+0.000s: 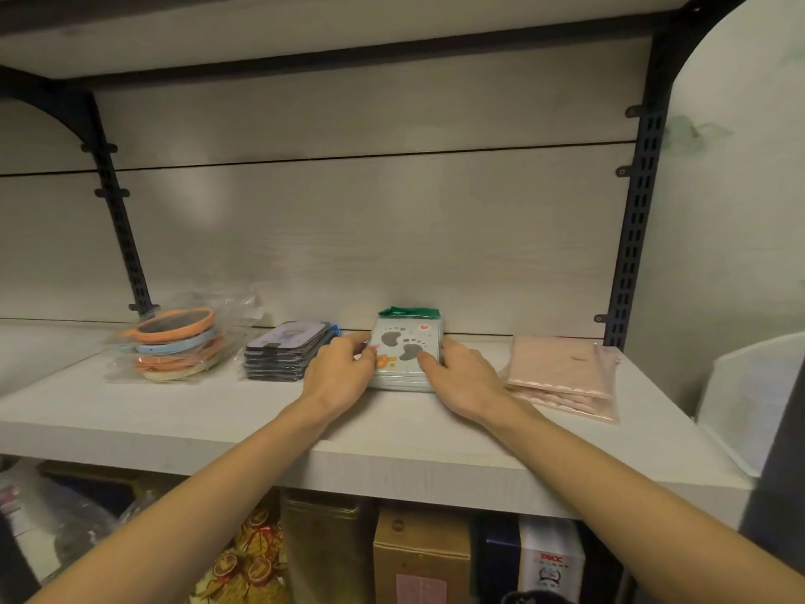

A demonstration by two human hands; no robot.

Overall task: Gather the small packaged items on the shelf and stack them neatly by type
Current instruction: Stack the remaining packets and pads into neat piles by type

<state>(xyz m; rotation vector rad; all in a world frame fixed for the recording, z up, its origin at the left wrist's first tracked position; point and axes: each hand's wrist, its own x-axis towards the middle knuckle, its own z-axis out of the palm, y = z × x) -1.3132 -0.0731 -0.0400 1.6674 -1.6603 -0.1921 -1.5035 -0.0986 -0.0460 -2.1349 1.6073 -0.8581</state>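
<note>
A stack of pale packets printed with grey footprints [405, 342] stands at the middle of the white shelf [218, 411], near the back wall. My left hand [342, 370] presses its left side and my right hand [461, 377] presses its right side, fingers over the top packet. To the left sits a pile of dark flat packets [285, 350]. Further left is a heap of round orange and blue items in clear bags [178, 346]. To the right lie pink flat packets [562, 370], loosely overlapped.
Black slotted uprights [634, 237] flank the back panel. A white folded box [753, 394] stands at the shelf's right end. Cartons and tins [420, 555] fill the level below. Another shelf board hangs overhead.
</note>
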